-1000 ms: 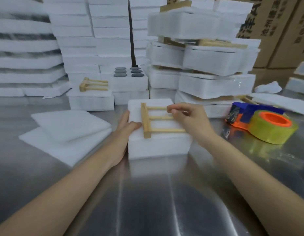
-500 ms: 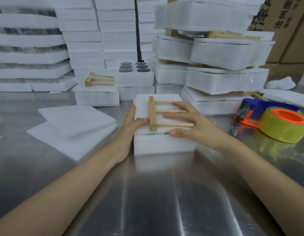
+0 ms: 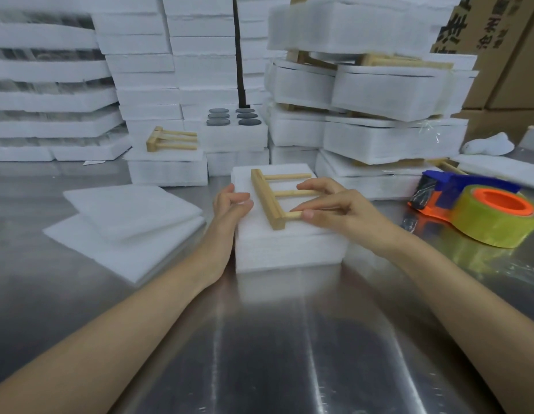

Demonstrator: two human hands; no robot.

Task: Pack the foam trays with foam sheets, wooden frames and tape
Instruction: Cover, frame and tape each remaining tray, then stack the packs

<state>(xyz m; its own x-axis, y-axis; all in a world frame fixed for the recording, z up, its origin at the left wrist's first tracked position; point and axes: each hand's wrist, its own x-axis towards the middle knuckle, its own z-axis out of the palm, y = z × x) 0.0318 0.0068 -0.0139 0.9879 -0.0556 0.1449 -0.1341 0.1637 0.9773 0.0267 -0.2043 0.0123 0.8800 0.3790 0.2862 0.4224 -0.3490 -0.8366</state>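
head view: the foam tray point(image 3: 289, 249) sits on the steel counter point(image 3: 259, 339) at centre, with a wooden frame point(image 3: 267, 198) lying flat on its top. the right grip point(image 3: 334, 204) pinches the frame's near rungs between thumb and fingers. the left grip point(image 3: 232, 204) curls over the tray's left top edge, holding it. loose foam sheets point(image 3: 128, 222) lie stacked to the left; a tape dispenser point(image 3: 483, 210) with a yellowish roll rests on the right.

Matt white foam tray point(image 3: 289, 249), pale wooden frame point(image 3: 267, 198), glossy metal table point(image 3: 259, 354).
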